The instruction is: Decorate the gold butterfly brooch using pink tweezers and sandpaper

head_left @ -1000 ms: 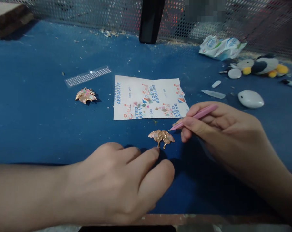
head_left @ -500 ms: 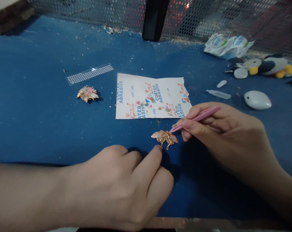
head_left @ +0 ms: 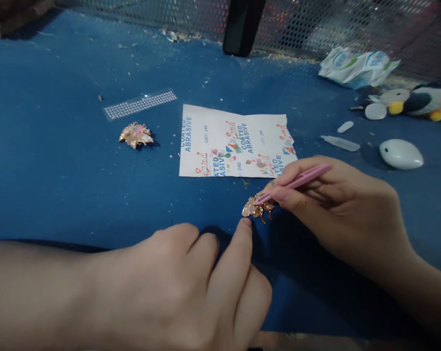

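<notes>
A small gold butterfly-shaped ornament (head_left: 257, 208) lies on the blue table (head_left: 59, 165), now tilted. My right hand (head_left: 333, 204) grips pink tweezers (head_left: 297, 183) whose tip touches the ornament's right side. My left hand (head_left: 191, 282) rests on the table with fingers mostly curled and its index fingertip just below the ornament's left edge. Whether that fingertip touches it, I cannot tell. A sheet of abrasive paper (head_left: 237, 141) with tiny coloured bits on it lies just behind the ornament.
A second gold leaf-like ornament (head_left: 136, 135) and a strip of small rhinestones (head_left: 140, 104) lie at the left. At the right are a white oval object (head_left: 401, 153), a small clear tube (head_left: 340, 143), a crumpled wrapper (head_left: 357, 66) and a plush toy (head_left: 417, 101). Mesh wall behind.
The butterfly ornament has shifted right and tipped up against the tweezers' tip. My left index finger has stretched out towards it. The view has moved slightly.
</notes>
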Demonstrator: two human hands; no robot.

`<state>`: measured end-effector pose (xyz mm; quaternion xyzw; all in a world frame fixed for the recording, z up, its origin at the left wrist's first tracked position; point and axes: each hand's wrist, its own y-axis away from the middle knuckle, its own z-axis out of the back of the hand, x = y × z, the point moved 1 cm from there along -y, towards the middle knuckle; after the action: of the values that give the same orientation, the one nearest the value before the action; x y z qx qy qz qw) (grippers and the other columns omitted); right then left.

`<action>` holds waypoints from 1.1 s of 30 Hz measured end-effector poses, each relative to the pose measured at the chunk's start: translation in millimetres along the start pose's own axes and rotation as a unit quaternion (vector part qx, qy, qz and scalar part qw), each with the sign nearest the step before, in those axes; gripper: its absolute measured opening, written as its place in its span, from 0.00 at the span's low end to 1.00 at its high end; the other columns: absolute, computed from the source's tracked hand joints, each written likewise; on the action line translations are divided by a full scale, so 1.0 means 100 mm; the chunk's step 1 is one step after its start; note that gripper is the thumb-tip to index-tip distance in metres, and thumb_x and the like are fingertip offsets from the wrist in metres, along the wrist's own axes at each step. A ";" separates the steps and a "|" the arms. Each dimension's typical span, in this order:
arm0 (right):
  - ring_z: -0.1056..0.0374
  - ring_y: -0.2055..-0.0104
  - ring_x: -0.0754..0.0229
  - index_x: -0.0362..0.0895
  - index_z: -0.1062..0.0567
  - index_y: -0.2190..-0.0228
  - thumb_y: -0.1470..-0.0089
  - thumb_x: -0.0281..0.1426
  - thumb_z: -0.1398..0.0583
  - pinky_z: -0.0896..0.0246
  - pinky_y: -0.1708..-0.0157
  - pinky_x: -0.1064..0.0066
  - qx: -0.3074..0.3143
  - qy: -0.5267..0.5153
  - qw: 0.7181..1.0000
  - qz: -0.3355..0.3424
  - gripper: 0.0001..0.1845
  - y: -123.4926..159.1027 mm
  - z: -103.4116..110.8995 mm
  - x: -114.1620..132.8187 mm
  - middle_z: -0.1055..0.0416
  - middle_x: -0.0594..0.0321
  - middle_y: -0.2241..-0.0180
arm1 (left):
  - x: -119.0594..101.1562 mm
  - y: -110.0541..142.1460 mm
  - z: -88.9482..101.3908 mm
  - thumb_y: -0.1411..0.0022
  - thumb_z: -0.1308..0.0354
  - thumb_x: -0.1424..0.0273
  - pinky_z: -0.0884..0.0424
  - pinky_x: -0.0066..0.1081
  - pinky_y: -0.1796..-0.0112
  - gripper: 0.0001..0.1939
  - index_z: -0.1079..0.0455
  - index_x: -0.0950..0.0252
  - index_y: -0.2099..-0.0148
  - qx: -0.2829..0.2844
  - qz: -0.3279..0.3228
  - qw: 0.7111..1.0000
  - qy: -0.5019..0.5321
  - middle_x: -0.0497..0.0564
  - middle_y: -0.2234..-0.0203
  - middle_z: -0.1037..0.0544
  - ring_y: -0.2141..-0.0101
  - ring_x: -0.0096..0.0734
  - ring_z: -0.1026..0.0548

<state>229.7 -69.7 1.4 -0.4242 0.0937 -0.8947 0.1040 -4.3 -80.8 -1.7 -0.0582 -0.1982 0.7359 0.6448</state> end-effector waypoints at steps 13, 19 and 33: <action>0.22 0.74 0.67 0.48 0.23 0.65 0.41 0.33 0.33 0.33 0.80 0.78 -0.003 0.061 0.998 0.030 0.04 0.02 0.01 0.00 0.18 0.71 0.70 | 0.04 -0.10 -0.02 0.34 0.44 0.66 0.40 0.34 0.88 0.09 0.31 0.64 0.66 0.008 0.057 0.998 -0.005 0.64 0.58 0.15 0.85 0.31 0.31; 0.24 0.74 0.65 0.49 0.23 0.66 0.41 0.34 0.33 0.32 0.77 0.75 -0.014 0.083 0.996 0.036 0.04 0.03 0.00 0.02 0.20 0.70 0.71 | 0.01 -0.11 -0.07 0.34 0.46 0.65 0.38 0.36 0.89 0.09 0.32 0.63 0.66 0.015 0.083 0.996 0.011 0.61 0.57 0.15 0.85 0.32 0.32; 0.24 0.73 0.62 0.51 0.25 0.65 0.40 0.29 0.34 0.28 0.74 0.71 0.001 0.020 1.000 0.016 0.05 0.02 -0.03 0.02 0.21 0.70 0.71 | 0.02 -0.11 -0.05 0.30 0.49 0.67 0.36 0.37 0.88 0.11 0.33 0.62 0.66 0.024 0.098 0.995 0.022 0.58 0.57 0.15 0.85 0.33 0.30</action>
<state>226.6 -71.7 0.8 -0.4049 0.1019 -0.9012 0.1166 7.7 -76.3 -2.1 -0.0781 -0.1598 0.7986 0.5750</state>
